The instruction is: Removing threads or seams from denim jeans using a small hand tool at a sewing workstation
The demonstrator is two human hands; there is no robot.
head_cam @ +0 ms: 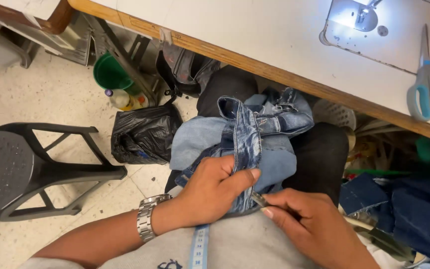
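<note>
A bundle of blue denim (255, 129) lies on my lap, one folded seam strip running down toward me. My left hand (215, 187), with a metal watch on its wrist, grips the lower end of that seam between thumb and fingers. My right hand (314, 224) pinches a small metal tool (259, 199), its tip touching the denim edge just below my left thumb. A blue measuring tape (200, 247) hangs down my chest under the hands.
The white sewing table (255, 35) crosses the top, with the lit machine plate (359, 20) and blue-handled scissors (426, 84) on it. A black plastic stool (21, 169) stands left. A black bag (143, 134), green bucket (109, 72) and bottle sit on the floor. Dark denim pieces (414, 209) lie right.
</note>
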